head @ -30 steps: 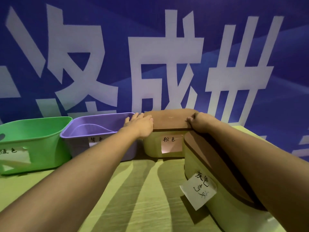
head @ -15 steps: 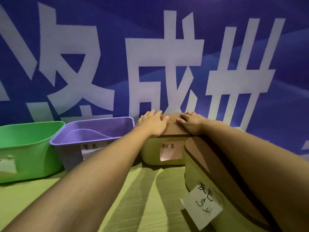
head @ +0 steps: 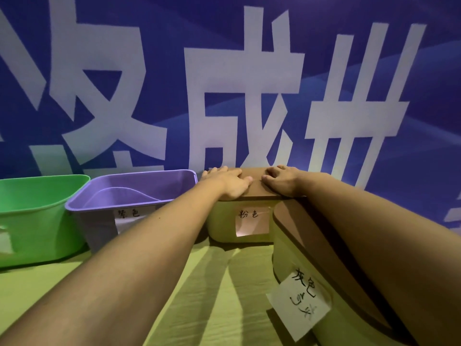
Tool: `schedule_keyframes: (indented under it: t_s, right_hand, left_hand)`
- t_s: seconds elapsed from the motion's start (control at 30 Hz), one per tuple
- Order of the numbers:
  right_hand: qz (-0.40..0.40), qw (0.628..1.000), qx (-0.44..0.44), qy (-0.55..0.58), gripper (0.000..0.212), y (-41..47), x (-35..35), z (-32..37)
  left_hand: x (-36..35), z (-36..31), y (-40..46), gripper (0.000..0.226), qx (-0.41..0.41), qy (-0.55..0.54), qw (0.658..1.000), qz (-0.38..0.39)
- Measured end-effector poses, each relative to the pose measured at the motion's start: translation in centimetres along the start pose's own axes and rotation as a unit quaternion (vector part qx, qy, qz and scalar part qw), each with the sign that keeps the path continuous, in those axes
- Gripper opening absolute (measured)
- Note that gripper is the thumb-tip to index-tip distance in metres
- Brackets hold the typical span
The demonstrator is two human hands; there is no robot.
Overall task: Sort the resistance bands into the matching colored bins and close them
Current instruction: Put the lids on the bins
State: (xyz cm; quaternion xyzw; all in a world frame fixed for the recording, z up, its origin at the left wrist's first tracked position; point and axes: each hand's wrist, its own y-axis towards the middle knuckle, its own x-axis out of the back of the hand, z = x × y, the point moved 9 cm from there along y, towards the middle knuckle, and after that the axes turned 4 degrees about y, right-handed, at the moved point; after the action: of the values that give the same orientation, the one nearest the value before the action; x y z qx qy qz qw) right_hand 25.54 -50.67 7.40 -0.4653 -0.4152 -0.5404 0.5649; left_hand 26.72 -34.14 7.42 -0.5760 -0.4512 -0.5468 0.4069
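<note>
Left hand [head: 230,182] and right hand [head: 282,181] press flat on the brown lid [head: 255,188]

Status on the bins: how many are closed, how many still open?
Done: the near right bin wears its brown lid. In hand: left hand and right hand press flat on the brown lid of the middle bin. Left: purple bin and green bin stand open, no lids in view. No bands visible.

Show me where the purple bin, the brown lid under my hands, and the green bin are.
purple bin [head: 104,222]: head view, on its front wall.
brown lid [head: 257,187]: head view, bare top between the hands.
green bin [head: 37,221]: head view, on its front wall.
</note>
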Motion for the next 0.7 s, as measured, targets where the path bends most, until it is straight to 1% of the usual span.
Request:
schedule_keyframes:
  t_s: [0.23,0.3,0.4,0.47,0.57,0.63,0.7]
  right_hand:
    - [-0.022,1.0,0.006,-0.003,0.069,0.2,-0.1,-0.2]
    - [-0.052,0.999,0.008,-0.012,0.067,-0.2,0.4,-0.2]
    - [-0.101,0.993,0.015,-0.06,0.062,-1.3,1.6,0.4]
    - [-0.102,0.993,0.014,-0.061,0.061,-2.1,1.9,0.9]
    - [-0.1,0.995,-0.009,-0.017,0.06,-3.8,2.4,1.8]
    - [-0.118,0.993,0.011,-0.01,0.053,-5.5,3.1,3.9]
    - [-0.132,0.99,0.055,-0.014,0.045,-7.9,3.5,7.1]
  left_hand:
    - [-0.3,0.2,0.2,0.071,-0.001,-0.01,1.0,-0.024]
    - [0.1,0.4,0.1,0.071,0.007,-0.027,0.998,-0.059]
    - [1.4,0.7,-1.2,0.061,0.028,-0.065,0.988,-0.14]
    - [1.9,0.5,-2.1,0.06,0.017,-0.066,0.987,-0.144]
    - [3.3,0.7,-4.0,0.057,0.0,-0.097,0.986,-0.138]
    - [4.7,1.7,-5.9,0.055,0.008,-0.128,0.978,-0.163]
    - [5.8,2.8,-8.4,0.053,0.014,-0.129,0.975,-0.182]
